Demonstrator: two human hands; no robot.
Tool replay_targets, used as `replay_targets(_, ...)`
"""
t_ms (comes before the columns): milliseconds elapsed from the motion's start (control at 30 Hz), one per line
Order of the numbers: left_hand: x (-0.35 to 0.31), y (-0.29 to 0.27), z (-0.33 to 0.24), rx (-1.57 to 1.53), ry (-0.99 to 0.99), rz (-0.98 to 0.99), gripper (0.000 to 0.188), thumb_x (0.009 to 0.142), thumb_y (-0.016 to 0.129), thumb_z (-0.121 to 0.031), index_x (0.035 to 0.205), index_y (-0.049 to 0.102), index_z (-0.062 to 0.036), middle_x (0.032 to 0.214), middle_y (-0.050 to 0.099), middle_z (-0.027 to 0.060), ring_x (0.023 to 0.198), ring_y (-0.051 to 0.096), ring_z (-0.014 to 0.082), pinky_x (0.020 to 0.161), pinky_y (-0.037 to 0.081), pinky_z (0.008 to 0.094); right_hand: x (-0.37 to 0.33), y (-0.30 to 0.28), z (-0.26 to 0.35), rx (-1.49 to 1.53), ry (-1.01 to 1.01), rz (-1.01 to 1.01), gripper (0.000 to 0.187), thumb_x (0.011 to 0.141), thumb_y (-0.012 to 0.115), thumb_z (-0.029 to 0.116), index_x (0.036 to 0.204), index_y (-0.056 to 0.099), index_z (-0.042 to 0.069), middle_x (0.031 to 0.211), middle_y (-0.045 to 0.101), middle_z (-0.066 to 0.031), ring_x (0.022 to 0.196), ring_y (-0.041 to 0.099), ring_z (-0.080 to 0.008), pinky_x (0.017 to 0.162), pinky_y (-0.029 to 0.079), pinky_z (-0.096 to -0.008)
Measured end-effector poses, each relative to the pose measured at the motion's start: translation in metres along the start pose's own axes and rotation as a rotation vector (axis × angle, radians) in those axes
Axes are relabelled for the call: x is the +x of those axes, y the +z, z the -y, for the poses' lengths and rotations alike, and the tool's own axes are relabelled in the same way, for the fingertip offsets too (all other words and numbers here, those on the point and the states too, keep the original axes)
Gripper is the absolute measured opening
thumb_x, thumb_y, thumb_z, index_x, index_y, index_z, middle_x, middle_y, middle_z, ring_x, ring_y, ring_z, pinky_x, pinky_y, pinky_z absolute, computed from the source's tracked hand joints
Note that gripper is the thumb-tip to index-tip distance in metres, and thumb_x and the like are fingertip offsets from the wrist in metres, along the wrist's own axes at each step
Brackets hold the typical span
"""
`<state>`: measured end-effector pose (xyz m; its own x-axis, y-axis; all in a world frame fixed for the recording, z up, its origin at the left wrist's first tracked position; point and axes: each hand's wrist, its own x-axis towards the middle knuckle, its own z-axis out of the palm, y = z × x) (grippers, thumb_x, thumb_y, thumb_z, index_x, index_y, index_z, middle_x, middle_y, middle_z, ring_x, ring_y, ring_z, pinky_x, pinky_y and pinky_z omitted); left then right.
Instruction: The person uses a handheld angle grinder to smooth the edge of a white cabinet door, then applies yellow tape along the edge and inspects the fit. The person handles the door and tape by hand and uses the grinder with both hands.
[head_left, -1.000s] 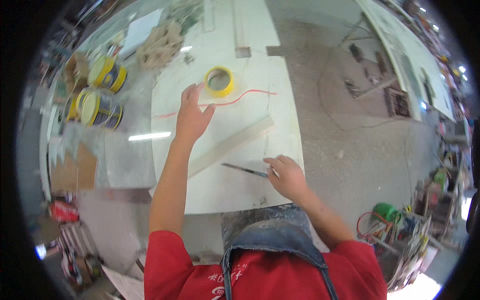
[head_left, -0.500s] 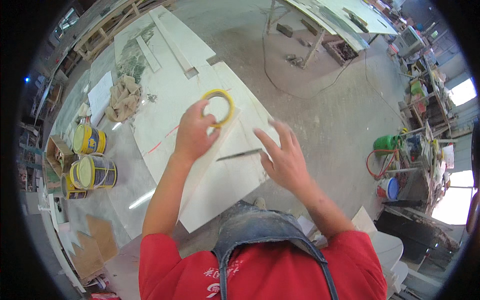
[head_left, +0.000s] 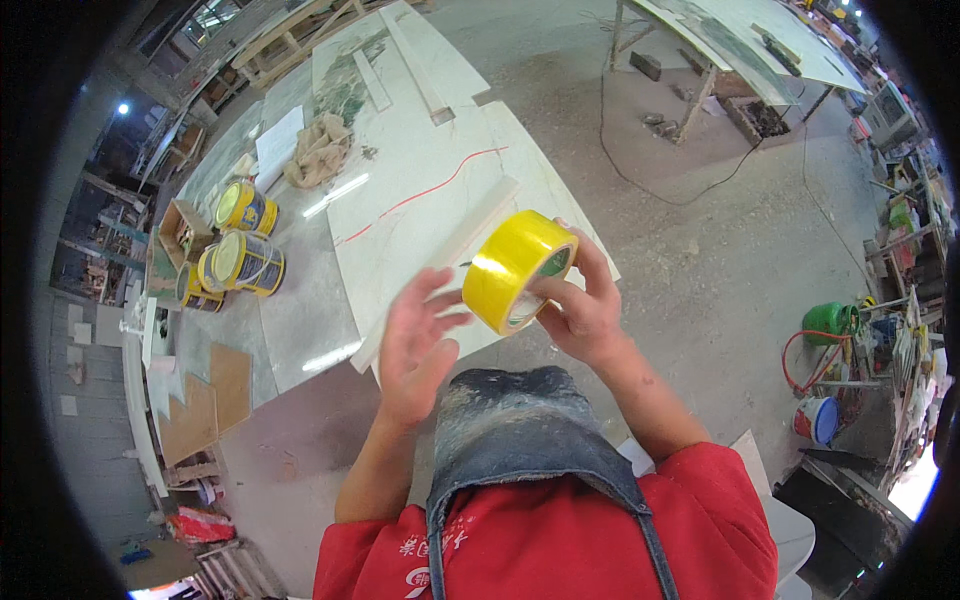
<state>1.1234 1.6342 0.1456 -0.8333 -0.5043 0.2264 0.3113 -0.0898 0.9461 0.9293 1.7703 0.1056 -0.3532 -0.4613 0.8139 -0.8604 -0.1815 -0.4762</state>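
In the right hand (head_left: 588,308), at the middle of the view, a roll of tape (head_left: 512,268) is resting in a firm grip: the fingers are closing around its right side, and one is pointing into its hole. The roll is showing a wide, glossy, bright yellow outer face that is catching the light, and it is tilting so that its open end is facing the right hand. Inside the ring, a green patch with pale marks is lining part of the core; the marks are too small to make out. Just left of the roll, the left hand (head_left: 418,345) is hanging open, its fingers spreading loosely and blurring a little; whether a fingertip is touching the tape, I cannot tell.

Beyond the hands, a white slab (head_left: 400,245) is lying underneath, with a red line (head_left: 425,190) curving across it and a long pale strip (head_left: 478,222) slanting over it behind the tape. Below the hands, the person is wearing a dark, stained apron (head_left: 525,425) over a red shirt (head_left: 570,545), which is bearing white lettering and a round white emblem on the chest. Farther out, left of the left hand, yellow buckets (head_left: 250,262) are standing close together, carrying dark printed labels. Past them, a tan cloth (head_left: 322,150) is lying crumpled beside a white sheet (head_left: 278,145).
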Motion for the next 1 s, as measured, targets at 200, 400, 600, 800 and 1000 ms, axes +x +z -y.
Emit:
replay_targets(200,-0.014,0.028,0.005,0.097,-0.068,0.128,0.05,0.095,0.061,-0.004,0.144,0.049,0.0018,0.147,0.053,0.0152,0.14,0.047,0.0262,0.116,0.036,0.0424,-0.002,-0.026,0.019,0.06,-0.045,0.122,0.048,0.067,0.081,-0.006,0.111,0.073,0.013,0.147,0.051,-0.0241,0.126,0.062,-0.0392,0.101,0.055,-0.0408)
replay_targets(400,-0.009,0.035,-0.009,0.772,0.296,0.08,0.032,0.091,0.067,-0.005,0.123,0.066,0.0009,0.12,0.067,0.016,0.125,0.056,0.0367,0.112,0.037,0.0443,-0.01,-0.031,0.045,0.181,0.237,0.143,0.051,0.077,0.073,-0.009,0.125,0.068,0.009,0.148,0.051,-0.0193,0.128,0.059,-0.0338,0.1,0.054,-0.0393)
replay_targets(600,-0.01,0.006,-0.016,1.147,0.612,0.066,0.025,0.089,0.069,-0.009,0.113,0.066,-0.0017,0.112,0.069,0.0148,0.111,0.063,0.0349,0.107,0.04,0.0501,-0.01,-0.012,0.1,0.441,0.432,0.108,0.056,0.086,0.066,-0.003,0.141,0.056,0.002,0.143,0.055,-0.0162,0.127,0.057,-0.0283,0.099,0.052,-0.0376)
replay_targets(800,-0.024,-0.027,-0.021,1.181,0.685,0.1,0.024,0.088,0.07,-0.009,0.111,0.064,-0.0019,0.109,0.068,0.0139,0.105,0.065,0.0333,0.105,0.04,0.0514,-0.021,0.035,0.131,0.477,0.487,-0.015,0.052,0.088,0.065,-0.004,0.139,0.058,-0.001,0.134,0.061,-0.0155,0.122,0.06,-0.0253,0.098,0.053,-0.036)
replay_targets(1000,-0.041,-0.076,-0.033,1.148,0.645,0.125,0.025,0.088,0.069,-0.009,0.111,0.062,-0.0013,0.107,0.067,0.0145,0.102,0.064,0.0338,0.103,0.041,0.0504,-0.028,0.08,0.16,0.435,0.506,-0.066,0.042,0.087,0.069,-0.011,0.129,0.064,-0.002,0.129,0.063,-0.0137,0.115,0.062,-0.0208,0.098,0.052,-0.0324)
